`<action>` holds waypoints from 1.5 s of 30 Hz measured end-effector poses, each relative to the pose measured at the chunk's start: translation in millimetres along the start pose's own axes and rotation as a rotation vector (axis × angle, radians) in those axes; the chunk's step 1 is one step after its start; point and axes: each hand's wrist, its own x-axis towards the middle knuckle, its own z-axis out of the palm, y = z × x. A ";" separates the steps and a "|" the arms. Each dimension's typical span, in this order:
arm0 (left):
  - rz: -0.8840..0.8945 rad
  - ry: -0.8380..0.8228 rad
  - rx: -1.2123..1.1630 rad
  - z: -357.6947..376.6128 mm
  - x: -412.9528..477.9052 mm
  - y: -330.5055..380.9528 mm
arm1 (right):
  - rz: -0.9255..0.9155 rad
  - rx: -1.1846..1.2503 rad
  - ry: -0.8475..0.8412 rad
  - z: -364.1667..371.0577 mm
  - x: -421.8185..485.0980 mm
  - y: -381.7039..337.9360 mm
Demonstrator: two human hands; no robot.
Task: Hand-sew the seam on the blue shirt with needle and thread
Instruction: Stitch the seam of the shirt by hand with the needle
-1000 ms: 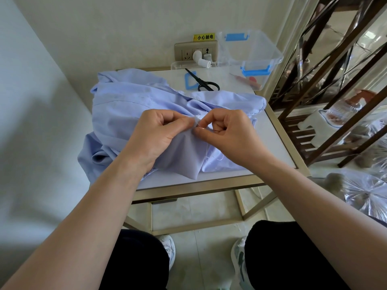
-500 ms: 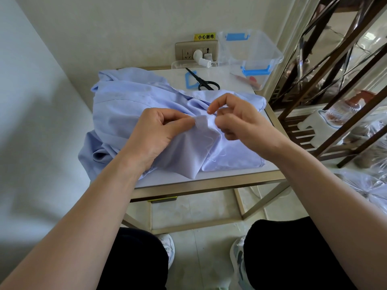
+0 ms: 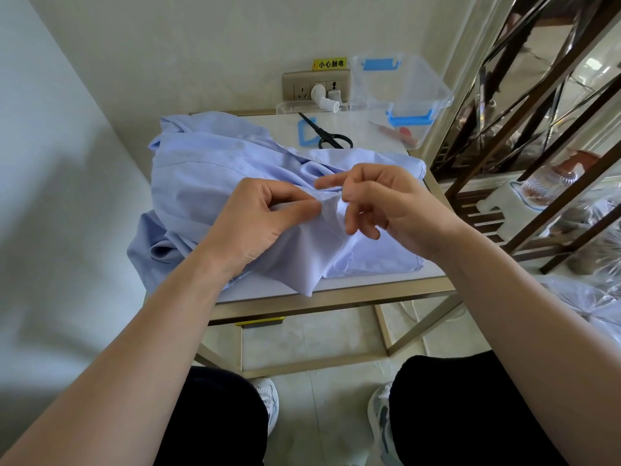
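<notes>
A light blue shirt [image 3: 208,169] lies bunched on a small white-topped table [image 3: 376,280]. My left hand [image 3: 258,220] pinches a raised fold of the shirt at its seam between thumb and forefinger. Just right of that fold is my right hand [image 3: 386,203]. Its forefinger is stretched out to the left over the seam, its thumb tip sits at the fold's edge, and the other fingers hang curled. The needle is too small to make out. A few loose thread ends [image 3: 342,260] show on the cloth below my right hand.
Black-handled scissors [image 3: 331,137] and a blue frame-like piece [image 3: 305,136] lie behind the shirt. A clear plastic box with blue clips [image 3: 403,92] stands at the back right, under a wall socket [image 3: 316,85]. A dark metal rack [image 3: 537,129] stands close on the right.
My right hand came up from its pinch at the seam, then dropped back to the fold with the forefinger now stretched out. My left hand kept its pinch in place.
</notes>
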 end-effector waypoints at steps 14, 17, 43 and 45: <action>0.045 -0.222 0.113 -28.0 -4.0 -0.2 | 0.033 -0.009 -0.027 -7.2 1.4 11.9; 0.066 -0.205 0.187 -37.6 -3.8 -3.0 | 0.028 -0.018 -0.014 -7.6 0.6 11.5; 0.124 0.102 0.094 -20.9 -1.8 5.4 | -0.060 -0.130 0.119 -5.6 -2.4 9.5; 0.130 0.119 0.123 -19.8 -0.3 4.4 | -0.075 -0.154 0.120 -5.0 -4.5 8.1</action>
